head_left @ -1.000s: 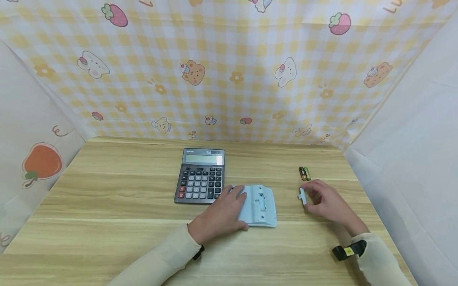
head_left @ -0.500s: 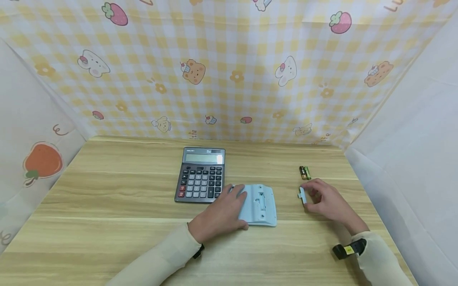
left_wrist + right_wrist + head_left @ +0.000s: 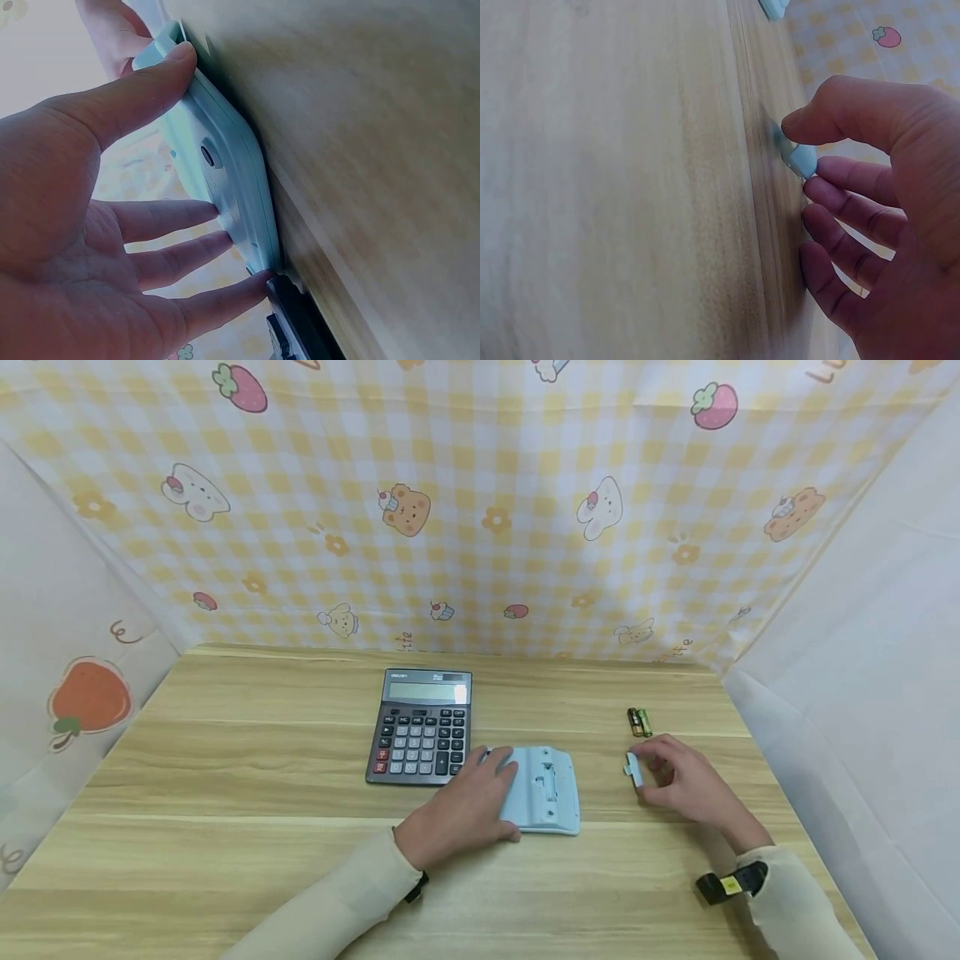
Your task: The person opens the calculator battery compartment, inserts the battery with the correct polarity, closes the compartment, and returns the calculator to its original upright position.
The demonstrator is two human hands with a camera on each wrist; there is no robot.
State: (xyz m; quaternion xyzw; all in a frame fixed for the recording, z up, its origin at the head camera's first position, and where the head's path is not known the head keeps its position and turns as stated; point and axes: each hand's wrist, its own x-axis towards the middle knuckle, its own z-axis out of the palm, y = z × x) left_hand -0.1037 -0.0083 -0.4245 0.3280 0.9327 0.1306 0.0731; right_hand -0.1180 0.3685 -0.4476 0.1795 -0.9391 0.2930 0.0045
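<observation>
A light blue calculator (image 3: 528, 802) lies face down on the table, its open battery slot and screw holes showing. My left hand (image 3: 459, 814) grips it across its left part, thumb on the near edge and spread fingers toward the far side. In the left wrist view the thumb (image 3: 161, 79) lies along the calculator's rim (image 3: 240, 165), and the fingertips touch its surface. To the right, my right hand (image 3: 686, 785) pinches a small light blue battery cover (image 3: 635, 771) between thumb and fingers, low over the table. The cover (image 3: 801, 157) is partly hidden by the thumb in the right wrist view.
A dark grey calculator (image 3: 420, 727) lies face up behind and left of the light blue one, close to the left fingertips. Two small batteries (image 3: 640, 722) lie side by side beyond the right hand. A checked curtain (image 3: 480, 527) hangs along the table's (image 3: 247, 735) back edge.
</observation>
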